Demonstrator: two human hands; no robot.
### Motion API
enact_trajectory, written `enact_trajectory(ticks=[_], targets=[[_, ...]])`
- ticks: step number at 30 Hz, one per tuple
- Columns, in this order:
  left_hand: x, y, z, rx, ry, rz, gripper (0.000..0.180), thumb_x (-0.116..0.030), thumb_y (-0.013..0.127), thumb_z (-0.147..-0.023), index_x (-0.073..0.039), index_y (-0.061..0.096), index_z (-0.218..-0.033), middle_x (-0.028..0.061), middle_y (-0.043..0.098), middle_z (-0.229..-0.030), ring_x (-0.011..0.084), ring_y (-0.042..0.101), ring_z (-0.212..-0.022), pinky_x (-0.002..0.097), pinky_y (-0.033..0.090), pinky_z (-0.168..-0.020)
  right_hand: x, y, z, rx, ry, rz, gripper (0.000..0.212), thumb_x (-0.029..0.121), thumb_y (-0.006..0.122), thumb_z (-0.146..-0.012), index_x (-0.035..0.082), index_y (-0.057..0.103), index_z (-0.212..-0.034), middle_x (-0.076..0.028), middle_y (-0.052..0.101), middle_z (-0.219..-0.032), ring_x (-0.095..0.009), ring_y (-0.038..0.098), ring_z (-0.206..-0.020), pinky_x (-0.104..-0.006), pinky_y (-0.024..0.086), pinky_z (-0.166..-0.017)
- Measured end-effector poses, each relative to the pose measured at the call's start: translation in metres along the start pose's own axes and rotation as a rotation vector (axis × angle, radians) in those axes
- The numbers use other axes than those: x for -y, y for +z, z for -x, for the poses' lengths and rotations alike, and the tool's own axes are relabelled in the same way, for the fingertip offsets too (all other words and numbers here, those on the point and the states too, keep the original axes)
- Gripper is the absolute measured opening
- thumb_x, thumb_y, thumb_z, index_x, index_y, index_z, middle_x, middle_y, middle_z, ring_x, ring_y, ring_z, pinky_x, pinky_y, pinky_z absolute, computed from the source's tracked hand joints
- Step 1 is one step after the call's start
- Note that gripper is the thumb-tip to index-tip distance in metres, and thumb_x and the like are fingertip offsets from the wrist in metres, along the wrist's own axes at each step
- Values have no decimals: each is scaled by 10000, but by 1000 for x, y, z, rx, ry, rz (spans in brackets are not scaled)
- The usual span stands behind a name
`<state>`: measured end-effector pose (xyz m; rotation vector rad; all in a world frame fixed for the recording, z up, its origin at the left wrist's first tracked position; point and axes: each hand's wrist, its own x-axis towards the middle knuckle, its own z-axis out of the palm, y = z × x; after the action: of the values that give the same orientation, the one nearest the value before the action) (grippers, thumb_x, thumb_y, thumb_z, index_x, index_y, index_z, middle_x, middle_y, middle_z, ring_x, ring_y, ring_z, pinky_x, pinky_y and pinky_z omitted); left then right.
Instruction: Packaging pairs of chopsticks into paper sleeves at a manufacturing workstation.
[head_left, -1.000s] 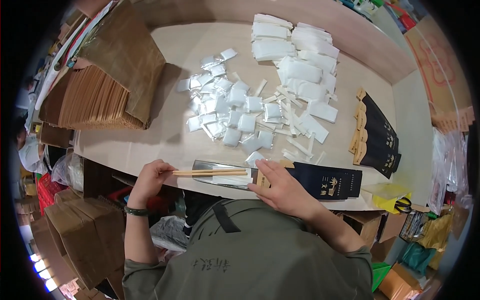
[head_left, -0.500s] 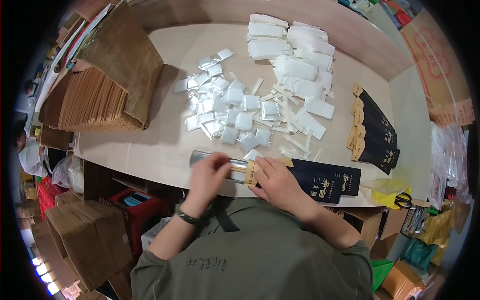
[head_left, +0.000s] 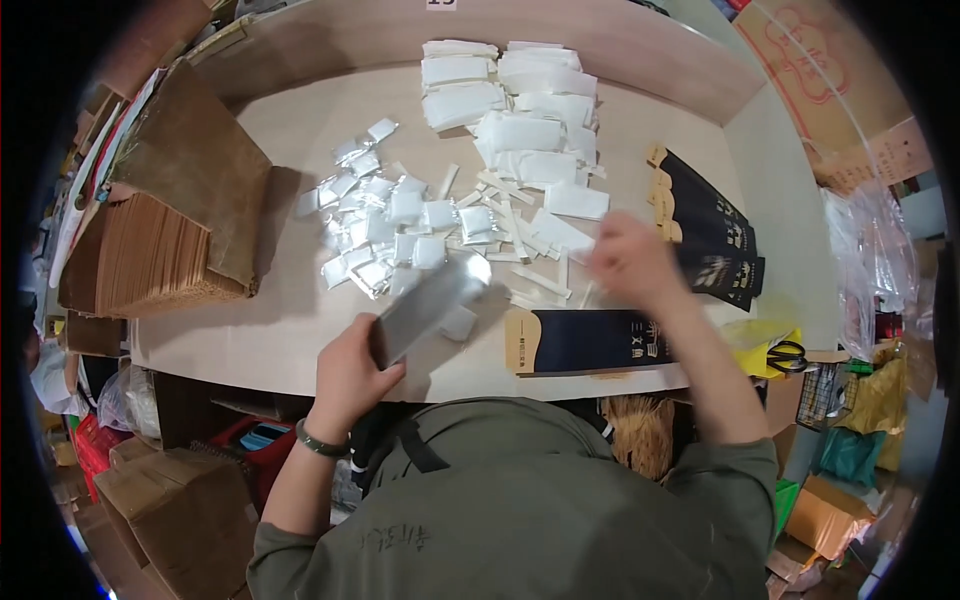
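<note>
A pale wood-toned counter with raised walls along its back and right edges fills the middle of the view, its front edge bowed by the lens. Just over the front stretch, the left hand grips the near end of a shiny silver sleeve, which tilts up to the right above the counter and covers part of a pile of clear-wrapped white squares. The right hand is blurred, its fingers bent in, over the right part of the counter; whether it holds anything I cannot tell.

Between the hands, near the front edge, a dark sleeve with a tan end lies flat. Farther back are rows of white paper packets, with narrow white strips scattered below them. More dark sleeves lie fanned by the right wall, and black-handled scissors sit by something yellow at the corner. On the left stands an open carton packed with brown sheets.

Around the counter the room is crowded: cardboard boxes and a red bin low on the left, clear plastic bags and a green bag on the right.
</note>
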<state>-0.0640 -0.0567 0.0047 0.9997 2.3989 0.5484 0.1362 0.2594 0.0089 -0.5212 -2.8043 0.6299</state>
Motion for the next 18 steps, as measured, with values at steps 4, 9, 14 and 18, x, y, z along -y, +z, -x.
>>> enact_trajectory(ticks=[4,9,14,18], targets=[[7,29,13,367,59,555,467,-99,695,-717,-5,539,-1147,184,636,-1050,341,636,-959,348,505,-861,9,-18,45,108,-142,127,310,245,781,-745,55,644,-948,-202,545,-1255,-387,510,-1175,-466,407,-998],[-64,60,12,477,721,522,561,-100,691,-730,-27,537,-1265,193,604,-1183,241,600,-1092,328,479,-919,58,60,47,367,-391,-20,456,320,801,-685,18,615,-973,-225,518,-1296,-392,484,-1222,-474,404,-1018],[-14,39,9,128,59,383,408,-118,702,-739,-19,560,-1109,137,642,-890,257,649,-829,363,509,-757,97,48,52,214,26,51,268,288,670,-847,25,623,-841,-187,662,-967,-343,645,-859,-422,515,-717],[16,47,7,-201,315,60,560,-128,768,-689,-83,550,-1203,117,613,-916,344,625,-834,407,516,-718,103,73,40,334,239,44,260,270,629,-880,27,617,-787,-145,664,-750,-331,651,-695,-429,509,-620]])
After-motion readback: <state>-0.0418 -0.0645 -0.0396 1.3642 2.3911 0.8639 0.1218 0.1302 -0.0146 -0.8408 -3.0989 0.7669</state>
